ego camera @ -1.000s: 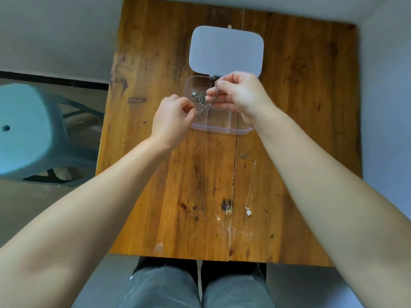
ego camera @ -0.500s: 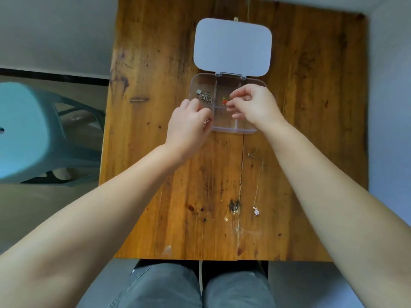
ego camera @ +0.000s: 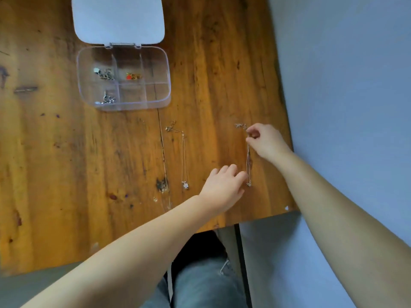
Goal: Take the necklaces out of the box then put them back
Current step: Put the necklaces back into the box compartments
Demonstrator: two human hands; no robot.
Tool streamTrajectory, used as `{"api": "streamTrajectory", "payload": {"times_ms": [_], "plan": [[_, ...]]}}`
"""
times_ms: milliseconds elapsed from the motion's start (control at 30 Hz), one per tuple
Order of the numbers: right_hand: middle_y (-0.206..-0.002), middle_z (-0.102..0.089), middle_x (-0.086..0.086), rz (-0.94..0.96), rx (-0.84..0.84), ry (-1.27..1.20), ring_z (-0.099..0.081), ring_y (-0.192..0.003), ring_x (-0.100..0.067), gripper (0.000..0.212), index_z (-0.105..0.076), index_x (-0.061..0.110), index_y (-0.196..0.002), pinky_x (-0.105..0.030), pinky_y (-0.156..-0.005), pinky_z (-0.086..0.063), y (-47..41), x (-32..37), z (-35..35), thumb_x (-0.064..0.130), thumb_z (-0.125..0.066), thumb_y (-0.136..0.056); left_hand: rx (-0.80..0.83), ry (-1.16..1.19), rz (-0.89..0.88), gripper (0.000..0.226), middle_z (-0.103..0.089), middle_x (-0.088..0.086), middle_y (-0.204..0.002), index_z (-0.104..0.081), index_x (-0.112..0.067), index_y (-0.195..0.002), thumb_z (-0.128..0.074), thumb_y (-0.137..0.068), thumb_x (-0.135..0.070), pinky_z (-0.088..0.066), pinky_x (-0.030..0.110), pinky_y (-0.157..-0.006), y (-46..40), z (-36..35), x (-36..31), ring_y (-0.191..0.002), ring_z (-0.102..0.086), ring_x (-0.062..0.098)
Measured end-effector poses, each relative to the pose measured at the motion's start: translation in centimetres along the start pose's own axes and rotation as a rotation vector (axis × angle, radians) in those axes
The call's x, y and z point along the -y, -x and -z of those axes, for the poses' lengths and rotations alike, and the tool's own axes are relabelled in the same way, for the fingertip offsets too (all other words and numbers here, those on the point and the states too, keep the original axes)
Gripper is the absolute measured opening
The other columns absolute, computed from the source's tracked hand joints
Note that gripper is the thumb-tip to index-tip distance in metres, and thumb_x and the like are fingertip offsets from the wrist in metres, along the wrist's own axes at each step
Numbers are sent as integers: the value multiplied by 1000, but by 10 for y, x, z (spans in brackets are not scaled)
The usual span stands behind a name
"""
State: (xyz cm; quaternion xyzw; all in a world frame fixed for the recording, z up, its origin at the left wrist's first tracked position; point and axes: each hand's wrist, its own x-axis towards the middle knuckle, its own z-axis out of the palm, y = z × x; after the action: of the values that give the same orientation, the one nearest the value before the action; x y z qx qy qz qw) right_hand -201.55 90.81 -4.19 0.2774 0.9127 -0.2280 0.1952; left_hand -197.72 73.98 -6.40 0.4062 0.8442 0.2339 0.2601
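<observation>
Head view: near the table's [ego camera: 66, 174] right edge, the right hand [ego camera: 265, 141] pinches the top of a necklace [ego camera: 248, 162]; the left hand [ego camera: 224, 187], fingers loosely curled, nears its pendant without clearly gripping. Another necklace [ego camera: 183, 156] lies mid-table, below the open box [ego camera: 164, 63]. Laid so close to the edge, the chain might slide off.

On the worn brown wooden table [ego camera: 66, 174] the right hand [ego camera: 266, 141] pinches the far end of a thin silver chain necklace [ego camera: 248, 161]; the left hand [ego camera: 222, 187] touches its pendant end; a second thin chain necklace [ego camera: 183, 156] lies beside it; the clear plastic compartment box [ego camera: 155, 63] stands open, holding trinkets.
</observation>
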Motion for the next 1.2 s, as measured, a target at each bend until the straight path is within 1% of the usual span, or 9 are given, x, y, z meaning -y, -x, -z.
{"api": "streamTrajectory", "payload": {"times_ms": [167, 433, 533, 667, 800, 900, 1000, 1067, 1200], "plan": [[-125, -53, -9, 89, -104, -7, -59, -103, -23, 29, -55, 18, -118, -32, -84, -54, 1, -9, -16, 27, -61, -92, -25, -118, -34, 34, -52, 10, -119, -48, -14, -125, -55, -91, -20, -43, 38, -86, -20, -25, -21, -105, -48, 27], [-114, -59, -10, 102, -165, -47, -58, -89, -18, 15, -58, 13, -108, -21, -69, -43, -4, -23, -20, 19, -55, -95, 85, -304, -142, 33, -58, 14, -112, -50, -3, -121, -56, -89, -8, -46, 35, -80, -32, -27, -28, -97, -54, 27], [-121, -56, -11, 122, -168, -24, -60, -99, -23, 29, -52, 15, -121, -26, -74, -50, -9, -22, -18, 23, -57, -94, 87, -248, -117, 31, -58, 14, -110, -49, -3, -121, -53, -90, -4, -47, 35, -81, -30, -24, -23, -96, -55, 28], [-113, -57, -12, 132, -168, 55, -59, -89, -23, 15, -60, 11, -105, -28, -70, -47, -16, -16, -20, 21, -53, -96, 80, -167, -100, 27, -59, 13, -100, -50, -3, -115, -53, -88, 1, -46, 33, -77, -29, -17, -15, -89, -55, 27], [-116, -57, -10, 116, -132, 55, -58, -94, -23, 19, -58, 10, -108, -27, -74, -49, -12, -12, -21, 21, -46, -99, -24, 84, 48, 17, -58, 13, -98, -53, -6, -106, -45, -92, -3, -47, 34, -68, -27, 1, -10, -86, -56, 28], [-114, -58, -1, 50, -69, -295, -58, -97, -14, 18, -54, 15, -110, -17, -76, -46, -7, 9, -6, 25, -43, -100, -201, 269, 125, 16, -57, 10, -93, -60, -5, -103, -49, -91, -6, -48, 33, -69, -21, 31, 1, -82, -55, 26], [-107, -67, -2, 7, 78, -968, -66, -104, -18, 16, -53, 14, -95, -34, -93, -51, 1, 49, 25, 19, -38, -102, -364, 395, 209, 12, -55, 1, -85, -67, -8, -91, -56, -88, -5, -40, 16, -69, -7, 72, 22, -77, -53, 17], [-93, -72, -6, 7, 173, -1333, -72, -89, -19, 20, -51, 12, -86, -39, -89, -55, 2, 81, 48, 14, -38, -102, -452, 463, 261, 12, -59, -2, -85, -68, -13, -88, -58, -87, -7, -39, 7, -70, 3, 102, 40, -77, -53, 10], [-72, -73, -2, 32, 234, -1474, -73, -72, -14, 12, -54, 10, -92, -35, -73, -60, 1, 151, 70, 10, -45, -99, -615, 494, 357, 11, -64, -1, -86, -68, -17, -87, -60, -87, -9, -40, 6, -71, 19, 152, 82, -78, -55, 6]]}}
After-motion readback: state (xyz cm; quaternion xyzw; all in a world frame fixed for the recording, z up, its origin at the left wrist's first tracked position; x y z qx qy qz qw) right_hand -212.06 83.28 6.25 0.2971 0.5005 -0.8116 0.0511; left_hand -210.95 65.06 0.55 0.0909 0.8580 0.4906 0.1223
